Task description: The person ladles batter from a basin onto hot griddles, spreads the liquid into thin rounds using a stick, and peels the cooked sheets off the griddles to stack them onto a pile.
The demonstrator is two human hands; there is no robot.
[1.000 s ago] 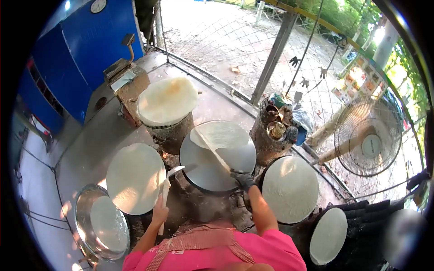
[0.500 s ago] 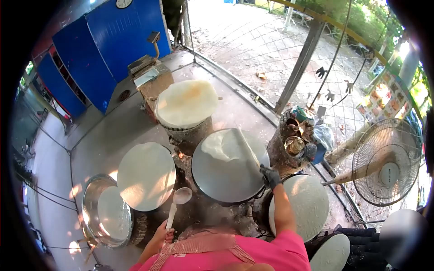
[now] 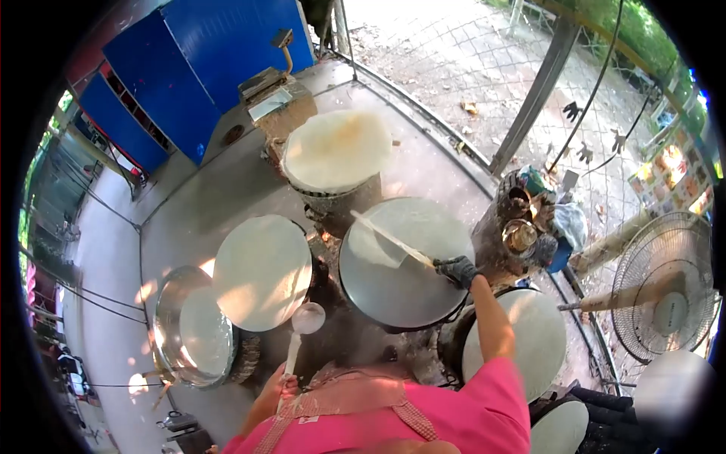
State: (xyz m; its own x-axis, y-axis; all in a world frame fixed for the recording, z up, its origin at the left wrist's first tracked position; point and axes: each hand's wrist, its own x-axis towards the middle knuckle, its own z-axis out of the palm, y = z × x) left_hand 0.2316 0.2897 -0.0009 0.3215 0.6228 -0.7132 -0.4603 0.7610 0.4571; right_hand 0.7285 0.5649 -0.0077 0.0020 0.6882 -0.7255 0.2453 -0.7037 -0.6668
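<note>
My gloved right hand (image 3: 457,271) is closed round the end of a long pale spreader stick (image 3: 393,240), which lies across the large round griddle (image 3: 408,295). A whitish layer of batter (image 3: 423,219) covers part of that griddle. Bare, my left hand (image 3: 281,387) grips the handle of a ladle (image 3: 308,318). The ladle's round bowl is beside the lower edge of the left pale disc (image 3: 262,272). Farther left stands a metal basin (image 3: 169,340) with whitish liquid in it.
Behind the griddle, a pale disc (image 3: 337,150) tops a drum. Another disc (image 3: 522,340) is by my right forearm. A bin (image 3: 495,234) of refuse and a fan (image 3: 665,295) stand right. Blue panels (image 3: 162,68) are at the back left.
The stick in my right hand has swung from pointing away to pointing left across the griddle, and the batter layer's shape differs. The ladle has turned bowl up since the first frame. The view has shifted.
</note>
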